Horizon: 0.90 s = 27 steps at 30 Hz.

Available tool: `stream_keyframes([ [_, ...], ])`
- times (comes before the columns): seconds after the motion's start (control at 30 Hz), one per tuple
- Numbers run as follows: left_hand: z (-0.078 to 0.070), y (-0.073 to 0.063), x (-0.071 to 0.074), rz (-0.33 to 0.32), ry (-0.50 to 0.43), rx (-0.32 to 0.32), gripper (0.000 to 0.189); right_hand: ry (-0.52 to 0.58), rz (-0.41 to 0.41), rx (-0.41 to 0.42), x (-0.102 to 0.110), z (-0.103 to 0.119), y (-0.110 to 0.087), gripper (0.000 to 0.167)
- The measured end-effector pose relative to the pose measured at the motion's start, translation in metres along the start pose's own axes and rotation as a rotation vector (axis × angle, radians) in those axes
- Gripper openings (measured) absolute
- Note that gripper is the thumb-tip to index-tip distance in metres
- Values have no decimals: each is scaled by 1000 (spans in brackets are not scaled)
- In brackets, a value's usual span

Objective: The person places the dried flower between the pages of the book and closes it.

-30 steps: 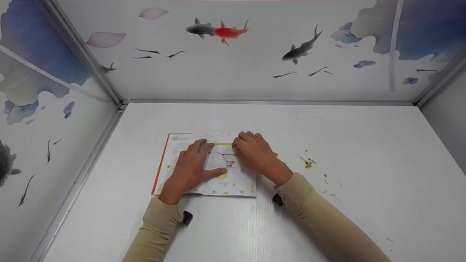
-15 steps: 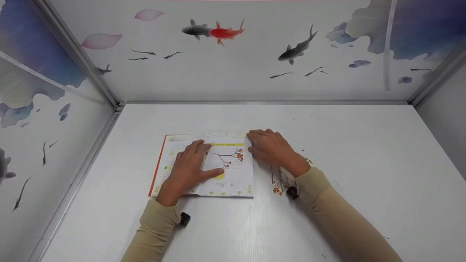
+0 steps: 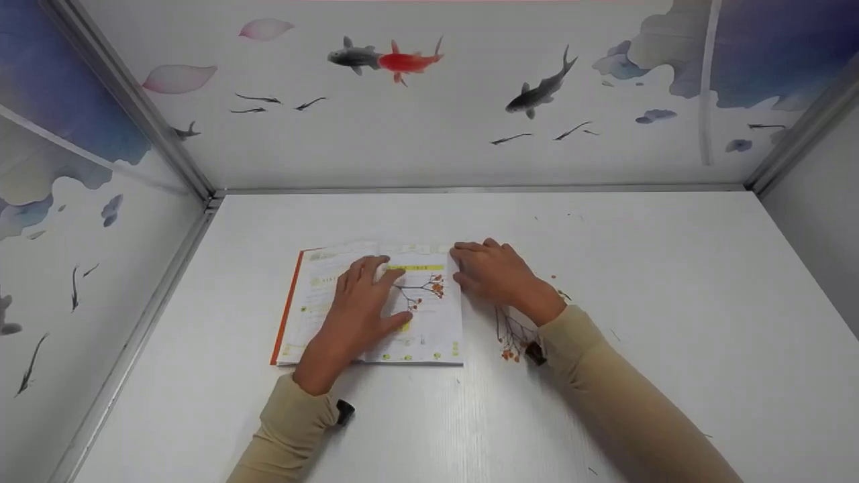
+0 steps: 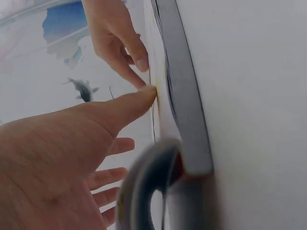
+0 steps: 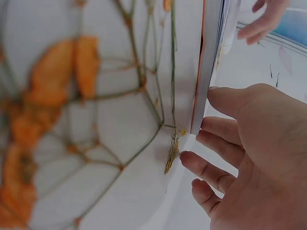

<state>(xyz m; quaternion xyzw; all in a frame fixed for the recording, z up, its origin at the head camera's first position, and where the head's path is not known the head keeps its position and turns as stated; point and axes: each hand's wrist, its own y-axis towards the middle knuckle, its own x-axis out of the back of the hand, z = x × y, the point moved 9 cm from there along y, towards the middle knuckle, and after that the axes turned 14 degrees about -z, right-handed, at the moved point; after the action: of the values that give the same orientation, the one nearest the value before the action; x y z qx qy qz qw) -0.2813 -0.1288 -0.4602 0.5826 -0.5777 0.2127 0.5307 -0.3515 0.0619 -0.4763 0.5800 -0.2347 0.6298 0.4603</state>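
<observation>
An open book (image 3: 435, 332) with an orange-edged cover lies on the white table. On its right page rests a dried sprig (image 3: 433, 287) with thin dark stems and small orange heads. My left hand (image 3: 356, 305) spreads over the middle of the book, its thumb on the page below the sprig and its index finger by the stem's left end. My right hand (image 3: 496, 272) is at the book's upper right edge. In the right wrist view its thumb and index fingertips meet the side of the book, and the other fingers are loosely bent.
A second dried sprig (image 3: 513, 339) lies on the table right of the book, partly under the right wrist. Small plant bits (image 3: 564, 294) are scattered farther right. Panels printed with fish (image 3: 409, 62) enclose the table at the back and left.
My right hand has moved right off the page to the book's edge, uncovering the sprig's orange heads. My left index finger has shifted right towards the stem. The head view has turned slightly.
</observation>
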Motion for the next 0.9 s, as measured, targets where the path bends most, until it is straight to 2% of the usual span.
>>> stream_keyframes([
  [0.07, -21, -1, -1, -15, -23, -73, 54, -8, 10, -4, 0, -1, -1, 54],
  [0.17, -49, -8, -9, 20, -68, -154, 38, -21, 0, 7, 0, -1, -2, 54],
  [0.27, -66, -15, -19, 69, -105, -175, 33, -20, -17, 25, 2, -1, -2, 53],
  [0.47, -71, -22, -31, 101, -93, -111, 43, 2, 1, 36, 2, 0, -2, 56],
  [0.73, -72, -22, -39, 134, -51, -83, 49, 48, -7, 21, 3, -2, -6, 56],
  [0.9, -72, -21, -41, 151, -51, -64, 50, 36, -16, 25, 3, -3, -8, 56],
])
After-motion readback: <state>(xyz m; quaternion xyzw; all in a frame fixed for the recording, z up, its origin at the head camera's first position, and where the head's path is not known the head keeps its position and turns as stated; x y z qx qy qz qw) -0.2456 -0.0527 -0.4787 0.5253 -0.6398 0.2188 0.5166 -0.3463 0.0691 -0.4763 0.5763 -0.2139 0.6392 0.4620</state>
